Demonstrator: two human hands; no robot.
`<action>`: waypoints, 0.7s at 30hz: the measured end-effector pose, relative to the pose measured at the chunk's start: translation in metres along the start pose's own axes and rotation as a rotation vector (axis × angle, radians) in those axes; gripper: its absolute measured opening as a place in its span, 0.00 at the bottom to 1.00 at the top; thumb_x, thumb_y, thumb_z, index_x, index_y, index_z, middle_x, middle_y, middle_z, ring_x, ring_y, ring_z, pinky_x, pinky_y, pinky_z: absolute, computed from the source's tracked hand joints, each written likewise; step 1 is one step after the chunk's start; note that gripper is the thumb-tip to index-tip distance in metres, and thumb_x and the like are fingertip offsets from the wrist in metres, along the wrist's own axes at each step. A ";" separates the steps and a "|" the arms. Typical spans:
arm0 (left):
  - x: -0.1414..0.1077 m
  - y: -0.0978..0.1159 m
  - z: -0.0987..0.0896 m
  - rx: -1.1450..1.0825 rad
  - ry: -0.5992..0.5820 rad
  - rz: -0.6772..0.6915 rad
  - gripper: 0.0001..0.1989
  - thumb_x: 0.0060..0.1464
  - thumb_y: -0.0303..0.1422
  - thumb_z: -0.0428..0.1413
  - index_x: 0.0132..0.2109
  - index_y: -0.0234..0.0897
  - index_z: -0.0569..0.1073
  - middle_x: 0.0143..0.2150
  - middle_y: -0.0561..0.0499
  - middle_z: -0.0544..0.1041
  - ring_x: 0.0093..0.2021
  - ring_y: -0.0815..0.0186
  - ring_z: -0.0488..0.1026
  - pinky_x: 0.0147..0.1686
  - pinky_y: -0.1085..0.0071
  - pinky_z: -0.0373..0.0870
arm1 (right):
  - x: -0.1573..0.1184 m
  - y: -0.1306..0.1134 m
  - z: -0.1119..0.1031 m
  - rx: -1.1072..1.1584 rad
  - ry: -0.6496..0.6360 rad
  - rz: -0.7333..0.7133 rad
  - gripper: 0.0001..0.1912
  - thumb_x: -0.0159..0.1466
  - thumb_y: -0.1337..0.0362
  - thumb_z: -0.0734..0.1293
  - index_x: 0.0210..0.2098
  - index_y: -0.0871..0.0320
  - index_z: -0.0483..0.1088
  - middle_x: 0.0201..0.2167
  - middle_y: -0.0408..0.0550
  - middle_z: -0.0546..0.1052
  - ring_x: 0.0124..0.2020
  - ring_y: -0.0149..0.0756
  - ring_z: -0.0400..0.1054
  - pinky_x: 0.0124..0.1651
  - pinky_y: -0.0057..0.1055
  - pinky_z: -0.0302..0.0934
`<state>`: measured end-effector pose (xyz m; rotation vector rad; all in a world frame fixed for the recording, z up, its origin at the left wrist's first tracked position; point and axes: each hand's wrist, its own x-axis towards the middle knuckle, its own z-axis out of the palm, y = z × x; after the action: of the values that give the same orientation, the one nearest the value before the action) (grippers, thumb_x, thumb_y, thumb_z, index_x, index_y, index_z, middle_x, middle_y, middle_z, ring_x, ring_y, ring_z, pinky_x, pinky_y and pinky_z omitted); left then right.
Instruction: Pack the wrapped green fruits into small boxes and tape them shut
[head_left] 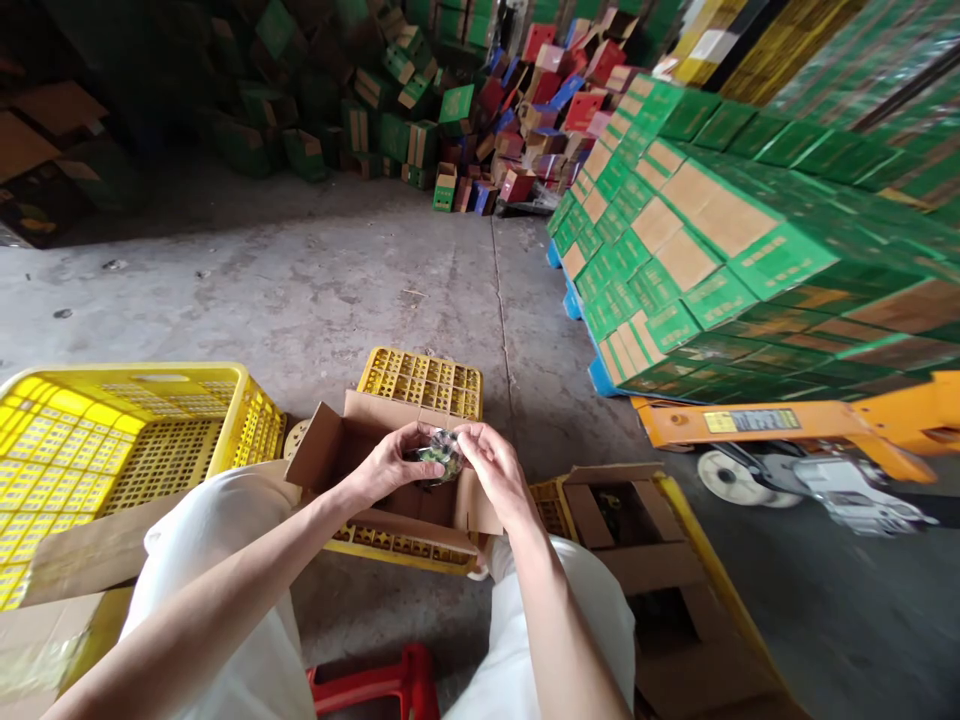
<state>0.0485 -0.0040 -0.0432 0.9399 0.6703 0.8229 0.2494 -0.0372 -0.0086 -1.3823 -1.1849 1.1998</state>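
A small dark-green bundle in shiny clear wrapping (438,458) is held between my two hands. My left hand (394,463) has its fingers and thumb closed around the bundle's left side. At its upper right edge, the fingers of my right hand (493,463) pinch the wrapping. Just below both hands is an open cardboard box (319,450), its flaps folded outward. The box rests on a yellow plastic crate (420,380) between my knees. What lies deeper in the box is hidden by my hands and shadow.
A large yellow crate (244,420) stands at the left. Open cartons (675,570) holding dark contents are at the lower right. Behind are an orange pallet jack (750,422) and stacked green boxes (720,200). A red stool (416,680) shows below; jumbled boxes (456,105) lie at the back.
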 end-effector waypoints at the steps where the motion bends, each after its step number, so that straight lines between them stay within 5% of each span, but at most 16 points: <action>1: 0.000 0.000 -0.001 0.051 -0.014 0.025 0.26 0.46 0.36 0.80 0.50 0.36 0.80 0.46 0.47 0.85 0.45 0.61 0.80 0.48 0.67 0.75 | 0.000 -0.001 0.000 -0.025 -0.032 -0.013 0.18 0.67 0.45 0.74 0.41 0.53 0.79 0.39 0.47 0.83 0.41 0.41 0.78 0.45 0.34 0.71; 5: -0.001 -0.004 -0.004 0.210 -0.038 0.078 0.25 0.49 0.38 0.78 0.51 0.36 0.80 0.46 0.47 0.84 0.46 0.60 0.80 0.50 0.66 0.74 | 0.000 -0.003 -0.003 -0.128 -0.101 -0.089 0.11 0.66 0.53 0.75 0.39 0.53 0.79 0.38 0.46 0.83 0.38 0.40 0.78 0.44 0.35 0.71; 9: -0.001 -0.002 -0.002 0.236 -0.027 0.043 0.28 0.46 0.40 0.79 0.51 0.36 0.82 0.47 0.46 0.85 0.47 0.58 0.80 0.51 0.65 0.74 | 0.000 -0.002 -0.004 -0.157 -0.037 -0.166 0.10 0.68 0.54 0.72 0.35 0.53 0.76 0.35 0.45 0.81 0.35 0.39 0.76 0.42 0.35 0.70; 15: -0.002 0.007 0.005 0.050 -0.058 -0.140 0.28 0.47 0.47 0.78 0.50 0.33 0.86 0.44 0.44 0.87 0.43 0.58 0.82 0.48 0.65 0.77 | 0.000 0.003 -0.004 -0.068 0.203 -0.114 0.13 0.67 0.50 0.73 0.38 0.52 0.74 0.34 0.45 0.80 0.36 0.40 0.75 0.43 0.36 0.71; 21: -0.006 0.004 0.004 -0.162 -0.007 -0.180 0.28 0.48 0.44 0.79 0.53 0.34 0.87 0.48 0.41 0.87 0.48 0.56 0.84 0.49 0.65 0.81 | 0.000 0.005 -0.015 -0.010 0.294 -0.059 0.20 0.66 0.42 0.73 0.41 0.52 0.74 0.37 0.46 0.81 0.37 0.40 0.75 0.40 0.34 0.71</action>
<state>0.0473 -0.0092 -0.0373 0.7244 0.6615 0.7031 0.2652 -0.0380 -0.0118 -1.4631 -1.0167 0.9136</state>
